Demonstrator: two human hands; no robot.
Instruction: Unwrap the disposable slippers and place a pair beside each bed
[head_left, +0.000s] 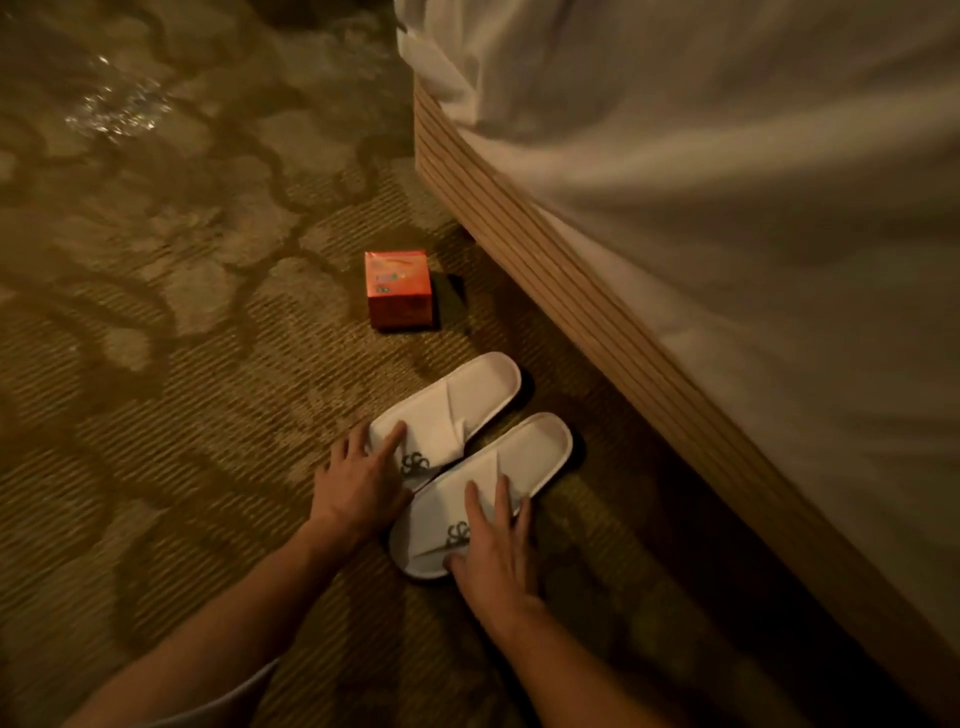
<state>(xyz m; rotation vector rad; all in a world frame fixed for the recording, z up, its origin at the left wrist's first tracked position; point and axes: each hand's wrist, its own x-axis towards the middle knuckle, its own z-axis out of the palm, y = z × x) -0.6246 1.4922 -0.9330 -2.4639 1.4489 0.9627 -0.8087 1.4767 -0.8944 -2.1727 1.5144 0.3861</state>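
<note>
Two white disposable slippers lie side by side on the carpet beside the bed (597, 322), toes towards me, each with a dark logo on its strap. My left hand (358, 483) rests flat on the toe end of the far slipper (457, 405), fingers spread. On the near slipper (524, 457) lies my right hand (493, 551), fingers spread over the strap and thumb at the toe edge. Neither hand grips anything. No wrapper shows on the slippers.
An orange box (399, 288) stands on the patterned brown carpet (156, 364) just beyond the slippers. The bed's ribbed wooden base runs diagonally along the right, draped with white bedding (727, 182). Something shiny, perhaps crumpled plastic (117, 109), lies far left.
</note>
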